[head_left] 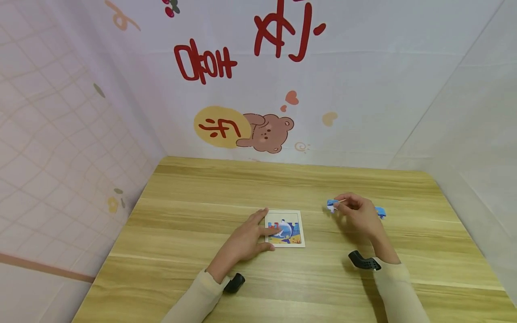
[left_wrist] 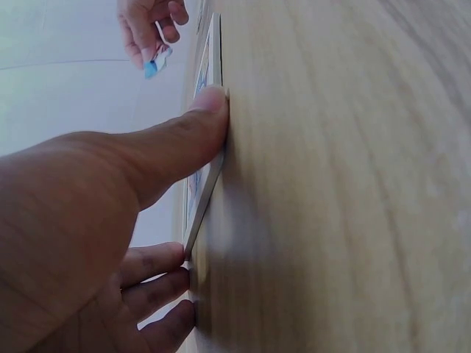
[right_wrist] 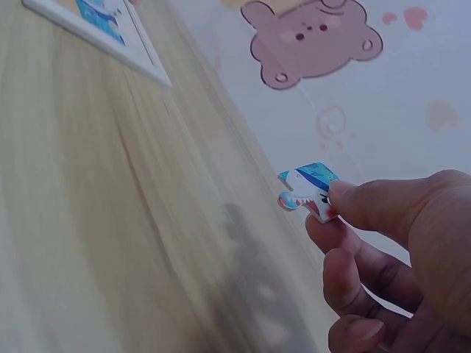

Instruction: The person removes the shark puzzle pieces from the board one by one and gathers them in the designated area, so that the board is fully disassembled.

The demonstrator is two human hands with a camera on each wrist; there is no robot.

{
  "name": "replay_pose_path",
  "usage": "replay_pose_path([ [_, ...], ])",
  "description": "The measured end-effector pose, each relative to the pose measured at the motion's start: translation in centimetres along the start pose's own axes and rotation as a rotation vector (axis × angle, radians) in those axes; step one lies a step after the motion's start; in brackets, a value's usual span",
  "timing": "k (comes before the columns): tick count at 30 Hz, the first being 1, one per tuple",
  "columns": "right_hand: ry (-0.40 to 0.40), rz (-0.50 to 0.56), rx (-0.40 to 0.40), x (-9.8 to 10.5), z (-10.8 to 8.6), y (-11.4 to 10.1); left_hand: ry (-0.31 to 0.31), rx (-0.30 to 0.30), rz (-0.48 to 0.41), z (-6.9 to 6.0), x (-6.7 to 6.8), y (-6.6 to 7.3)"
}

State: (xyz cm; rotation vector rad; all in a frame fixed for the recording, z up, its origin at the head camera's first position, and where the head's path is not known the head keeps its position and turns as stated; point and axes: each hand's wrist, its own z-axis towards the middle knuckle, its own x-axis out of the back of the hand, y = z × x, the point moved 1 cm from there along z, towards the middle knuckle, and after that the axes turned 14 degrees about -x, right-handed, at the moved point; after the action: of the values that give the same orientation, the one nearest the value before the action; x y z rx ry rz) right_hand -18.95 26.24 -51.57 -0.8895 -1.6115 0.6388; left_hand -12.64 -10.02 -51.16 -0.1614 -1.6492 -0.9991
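A square puzzle board (head_left: 302, 233) with a pale frame lies on the wooden table; its lower part is filled with pieces showing a whale-like picture, and its upper part is bare. My left hand (head_left: 247, 237) rests on the board's left side with fingers spread and fairly straight, one finger over the picture. In the left wrist view its thumb (left_wrist: 199, 129) touches the board's edge. Right of the board, my right hand (head_left: 358, 216) pinches a puzzle piece (right_wrist: 311, 193) between thumb and fingertips, above the table. Blue, white and a toothy mouth are printed on that piece.
Another blue puzzle piece (head_left: 381, 212) lies just right of the right hand, partly hidden by it. Behind the table (head_left: 242, 184) hangs a white printed cloth (head_left: 363, 80) with a bear and red characters. A patterned cloth (head_left: 60, 134) borders the left side.
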Motion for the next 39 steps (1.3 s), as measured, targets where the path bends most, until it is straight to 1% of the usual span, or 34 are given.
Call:
replay_pose_path([
  [3, 0.027, -0.024, -0.006, 0.9, 0.1, 0.7, 0.002, 0.001, -0.008, -0.1, 0.2, 0.1],
  [8, 0.081, -0.094, -0.013, 2.2, 0.1, 1.5, 0.004, -0.001, -0.005, -0.1, 0.3, 0.2],
  [12, 0.118, -0.163, -0.017, 3.0, -0.1, 1.8, 0.002, 0.004, -0.009, -0.1, 0.3, 0.2],
  [15, 0.139, -0.215, -0.005, 3.3, 0.0, 2.0, 0.001, 0.01, -0.016, -0.1, 0.2, 0.1],
  [22, 0.22, -0.327, 0.06, 3.4, 0.5, 2.6, 0.003, 0.002, -0.01, 0.0, -0.1, -0.1],
  [28, 0.254, -0.406, 0.092, 3.2, 0.3, 2.9, 0.004, 0.003, -0.009, 0.0, -0.1, -0.1],
  [34, 0.279, -0.441, 0.102, 3.0, 0.1, 2.9, 0.003, 0.002, -0.012, 0.0, 0.0, 0.0],
  [39, 0.292, -0.442, 0.11, 2.9, 0.1, 3.0, 0.002, 0.001, -0.017, 0.0, 0.0, -0.1],
])
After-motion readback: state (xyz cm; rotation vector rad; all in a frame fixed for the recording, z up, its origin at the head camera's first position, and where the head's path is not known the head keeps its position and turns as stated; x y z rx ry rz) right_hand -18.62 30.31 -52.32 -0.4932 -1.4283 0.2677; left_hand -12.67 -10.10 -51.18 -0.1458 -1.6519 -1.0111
